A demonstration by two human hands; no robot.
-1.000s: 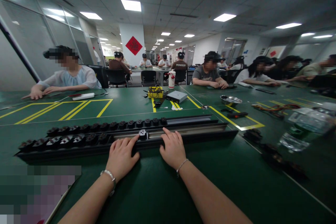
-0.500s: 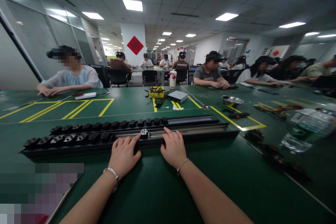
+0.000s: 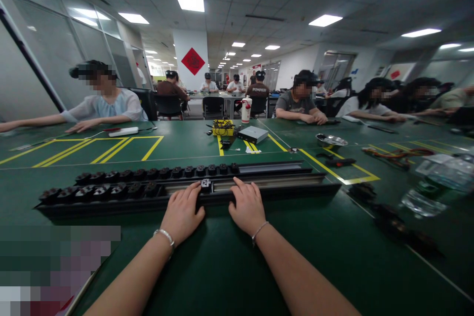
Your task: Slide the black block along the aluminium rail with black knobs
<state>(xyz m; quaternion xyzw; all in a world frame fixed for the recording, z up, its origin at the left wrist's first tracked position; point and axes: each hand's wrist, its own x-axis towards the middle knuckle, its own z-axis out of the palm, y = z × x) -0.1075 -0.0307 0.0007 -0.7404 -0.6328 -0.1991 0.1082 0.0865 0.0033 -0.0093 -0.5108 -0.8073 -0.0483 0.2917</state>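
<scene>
A long black power track (image 3: 266, 197) lies across the table in front of me, with several round black socket modules (image 3: 101, 191) along its left part. One lighter-faced module (image 3: 206, 185) sits by itself near the track's middle. My left hand (image 3: 182, 211) is on the near wall just left of that module, fingers over the channel and fingertips against or close to it, thumb at the front. To its right, my right hand (image 3: 247, 206) curls over the same wall, thumb in front. The undersides of both hands' fingers are hidden.
Behind lies a second track (image 3: 274, 167) with a row of modules. Farther back are a yellow box with cables (image 3: 222, 128), a grey box (image 3: 253, 134) and a metal bowl (image 3: 331, 141). A water bottle (image 3: 425, 197) and dark parts (image 3: 400, 224) are at right. Co-workers sit opposite.
The view has shifted slightly. My left hand's fingers have drawn closer together beside the single module; my right hand stays on the track. The co-worker at left has stretched an arm outward.
</scene>
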